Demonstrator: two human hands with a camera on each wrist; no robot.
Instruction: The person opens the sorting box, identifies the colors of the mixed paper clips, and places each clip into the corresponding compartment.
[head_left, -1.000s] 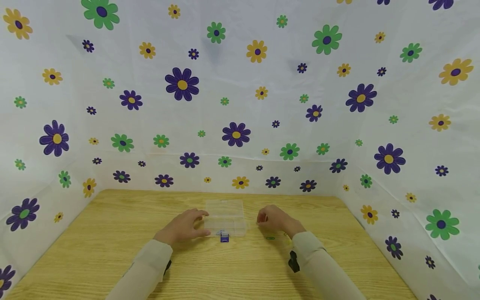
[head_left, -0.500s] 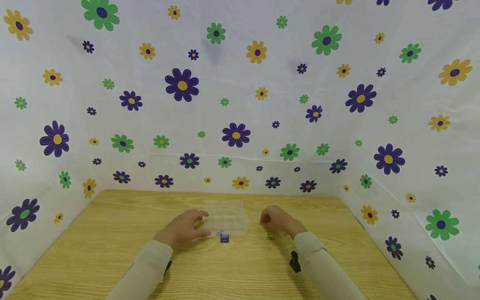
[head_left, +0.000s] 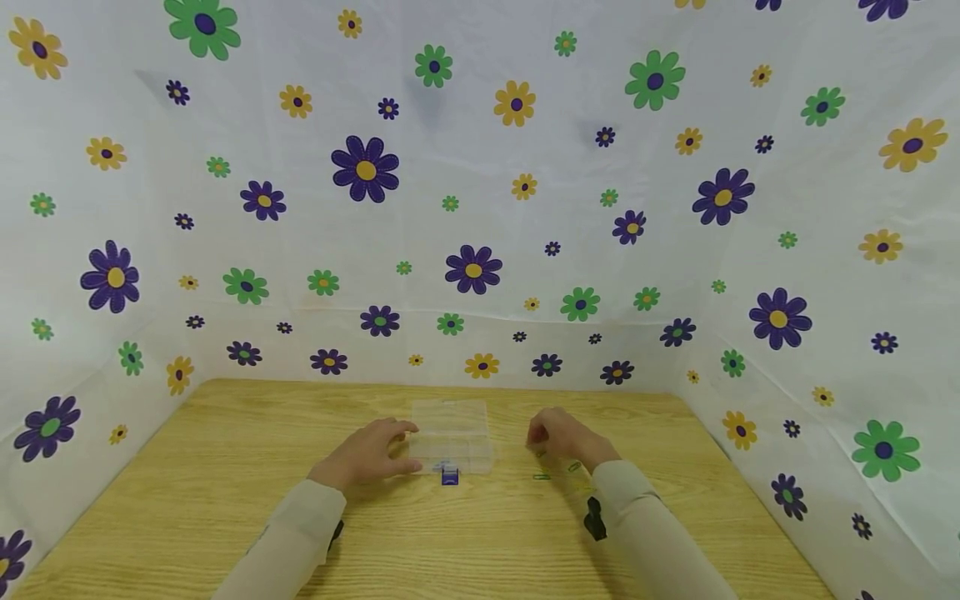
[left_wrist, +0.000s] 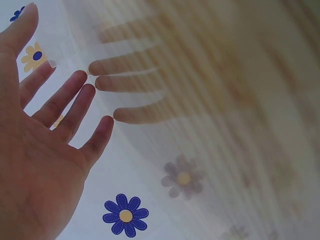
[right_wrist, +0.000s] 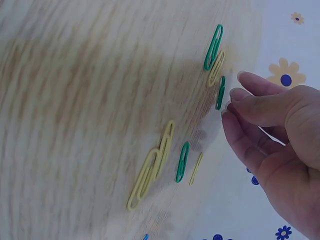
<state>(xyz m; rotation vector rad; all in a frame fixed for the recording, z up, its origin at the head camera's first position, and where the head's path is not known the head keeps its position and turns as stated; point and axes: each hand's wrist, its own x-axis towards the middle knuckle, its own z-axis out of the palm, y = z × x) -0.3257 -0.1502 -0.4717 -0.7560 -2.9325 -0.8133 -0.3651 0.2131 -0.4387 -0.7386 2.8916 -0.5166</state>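
Note:
A clear plastic compartment box (head_left: 452, 437) lies on the wooden table (head_left: 225, 467), with a small blue piece (head_left: 449, 477) at its near edge. My left hand (head_left: 367, 454) rests against the box's left side. Its fingers (left_wrist: 75, 100) are straight, with their tips on the clear surface. My right hand (head_left: 558, 435) is right of the box, over several loose green and yellow paper clips (head_left: 542, 477). Its bunched fingertips (right_wrist: 234, 94) meet the end of a green paper clip (right_wrist: 220, 92). Whether they grip that clip does not show.
More paper clips lie close by: a green and yellow pair (right_wrist: 215, 52), and two long yellow ones (right_wrist: 152, 162) beside another green one (right_wrist: 183, 161). White flower-print cloth (head_left: 480, 208) walls the table at the back and both sides.
My right hand has moved right, away from the box and over the paper clips. The left hand and the box have stayed put.

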